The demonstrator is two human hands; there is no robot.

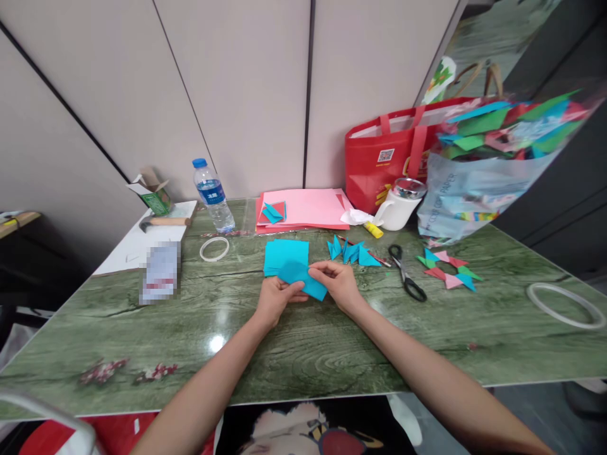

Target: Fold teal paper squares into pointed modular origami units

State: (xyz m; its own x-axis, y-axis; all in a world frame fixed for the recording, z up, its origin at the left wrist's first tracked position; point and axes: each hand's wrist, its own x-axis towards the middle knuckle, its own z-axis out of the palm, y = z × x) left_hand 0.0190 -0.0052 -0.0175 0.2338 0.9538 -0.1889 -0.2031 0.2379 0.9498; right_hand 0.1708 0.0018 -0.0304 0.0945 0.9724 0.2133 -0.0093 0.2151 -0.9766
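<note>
A blue sheet of paper point(310, 288) is held between both hands, above the front of the table. My left hand point(279, 297) pinches its lower left edge between thumb and fingers. At the upper right edge, my right hand point(336, 283) grips the same sheet. Just behind it lies a stack of blue paper squares point(286, 253), partly covered by the held sheet. Several folded blue paper pieces point(351, 251) stand to the right of the stack, close to my right hand.
Black-handled scissors point(406, 275) and a multicoloured folded paper ring point(449, 269) lie right. Pink paper point(308, 208), a white mug point(398, 208) and a red bag point(370, 161) stand behind. Leftward are a water bottle point(215, 199), a tape ring point(214, 249) and a hammer point(165, 222).
</note>
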